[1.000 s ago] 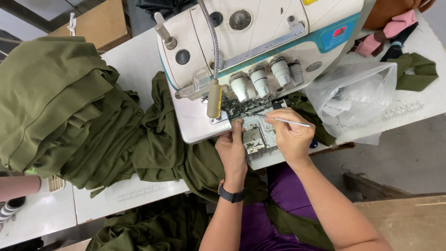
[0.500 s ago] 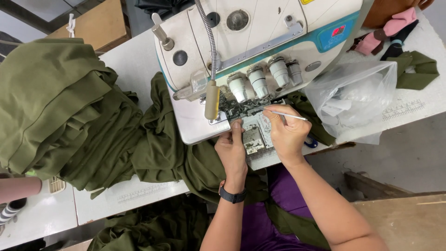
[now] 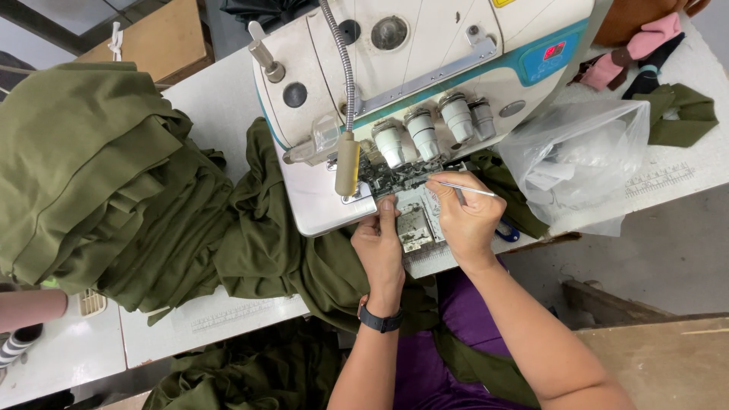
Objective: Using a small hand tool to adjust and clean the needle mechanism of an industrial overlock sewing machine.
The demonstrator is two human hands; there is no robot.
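A big heap of olive cloth covers the left of the white table, soft and floppy — it would slump unless gathered in folds. Right of it stands the sewing machine, heavy and rigid, its opened front facing the near edge. A clear plastic bag lies further right. The left hand rests flat against the machine's open looper area, fingers together, holding nothing. The right hand pinches slim metal tweezers — light, stiff, springy, best gripped mid-shaft — tips pointing left into the mechanism.
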